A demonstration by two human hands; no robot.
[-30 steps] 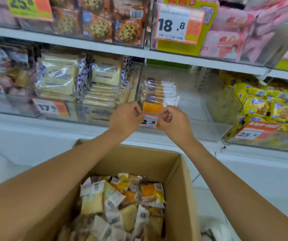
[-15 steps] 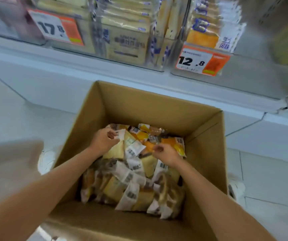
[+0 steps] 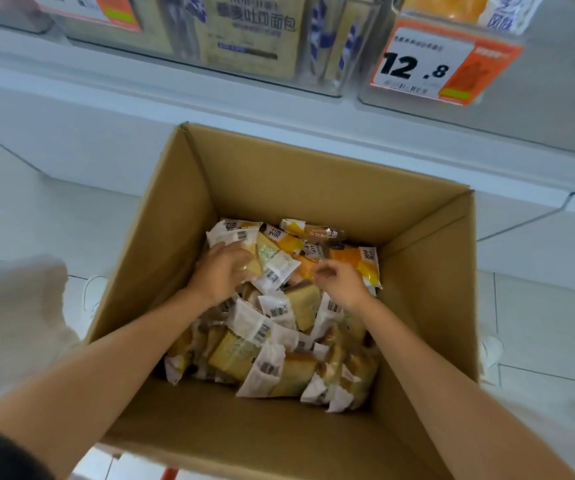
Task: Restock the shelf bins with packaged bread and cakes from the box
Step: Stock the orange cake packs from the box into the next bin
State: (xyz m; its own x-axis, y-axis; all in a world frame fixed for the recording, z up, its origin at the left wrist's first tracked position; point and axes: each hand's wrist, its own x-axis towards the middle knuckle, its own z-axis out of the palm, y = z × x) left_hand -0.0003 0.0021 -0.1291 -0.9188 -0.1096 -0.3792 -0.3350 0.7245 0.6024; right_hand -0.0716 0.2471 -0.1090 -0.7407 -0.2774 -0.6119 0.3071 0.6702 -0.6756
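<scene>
A price tag (image 3: 442,62) at the upper right of the frame read "12.8". A bread package (image 3: 255,32) at top centre bore "吐司面包". Print on the packets (image 3: 272,268) was too small to read.

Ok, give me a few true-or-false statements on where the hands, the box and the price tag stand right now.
1. The left hand and the right hand are both down inside the cardboard box. True.
2. The box is empty. False: it holds a heap of wrapped packets.
3. The price tag above the box reads 12.8. True.
4. The right hand is lifting a packet to the shelf. False: it is low in the box, at the orange packets.
5. The left hand touches a pale packet. True.
</scene>
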